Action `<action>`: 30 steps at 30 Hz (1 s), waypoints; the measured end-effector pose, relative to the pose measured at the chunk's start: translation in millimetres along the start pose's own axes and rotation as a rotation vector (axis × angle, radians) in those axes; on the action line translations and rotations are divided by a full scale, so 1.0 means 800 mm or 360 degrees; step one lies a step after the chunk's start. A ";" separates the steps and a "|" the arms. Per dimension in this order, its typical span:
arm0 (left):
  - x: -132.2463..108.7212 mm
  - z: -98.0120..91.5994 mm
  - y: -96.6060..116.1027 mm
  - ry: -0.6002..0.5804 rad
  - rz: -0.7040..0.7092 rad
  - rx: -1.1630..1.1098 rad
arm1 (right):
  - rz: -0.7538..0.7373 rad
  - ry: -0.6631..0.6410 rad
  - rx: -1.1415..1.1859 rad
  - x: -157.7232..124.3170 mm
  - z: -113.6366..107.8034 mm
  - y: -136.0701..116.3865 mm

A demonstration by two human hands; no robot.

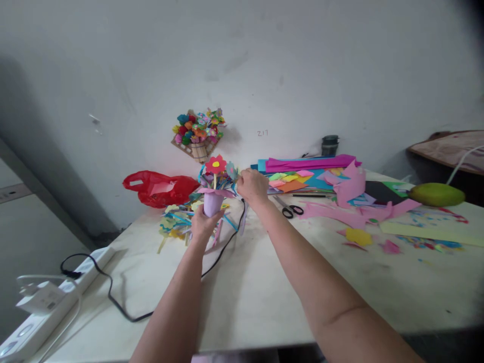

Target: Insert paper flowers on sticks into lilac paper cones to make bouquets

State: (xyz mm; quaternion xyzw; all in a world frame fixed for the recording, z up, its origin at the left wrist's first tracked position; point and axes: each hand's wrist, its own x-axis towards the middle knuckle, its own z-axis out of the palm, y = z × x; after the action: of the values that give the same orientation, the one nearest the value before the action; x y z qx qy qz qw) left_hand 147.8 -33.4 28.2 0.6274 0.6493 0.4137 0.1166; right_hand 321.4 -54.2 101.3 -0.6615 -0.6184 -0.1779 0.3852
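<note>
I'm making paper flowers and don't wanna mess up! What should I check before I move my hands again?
1. Left hand gripping the purple cup: ok, fingers are around its lower part.
2. Cup standing straight: ok, it looks about upright.
3. Red flower showing above the cup: ok.
4. Right hand with a firm hold: cannot tell, its fingertips are hard to make out.
5. Scissors out of your hands: ok, lying on the table.
6. Black cord away from your arms: not ok, it runs behind your left forearm.
</note>
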 end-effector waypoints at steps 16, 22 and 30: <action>-0.002 -0.004 -0.001 -0.0092 -0.0042 -0.0428 | -0.0150 0.0046 -0.0041 0.001 -0.005 0.003; -0.002 -0.003 0.000 -0.0109 -0.0052 -0.0518 | -0.0256 0.0148 -0.0058 0.004 -0.009 0.005; -0.001 -0.002 0.000 -0.0117 -0.0067 -0.0602 | -0.0065 0.0118 0.0068 0.008 -0.010 0.007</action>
State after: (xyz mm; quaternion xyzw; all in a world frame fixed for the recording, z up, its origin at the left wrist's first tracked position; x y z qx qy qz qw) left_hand 146.8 -35.0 29.3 0.5952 0.5683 0.5027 0.2647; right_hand 329.8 -55.8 109.4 -0.6332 -0.6209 -0.1967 0.4182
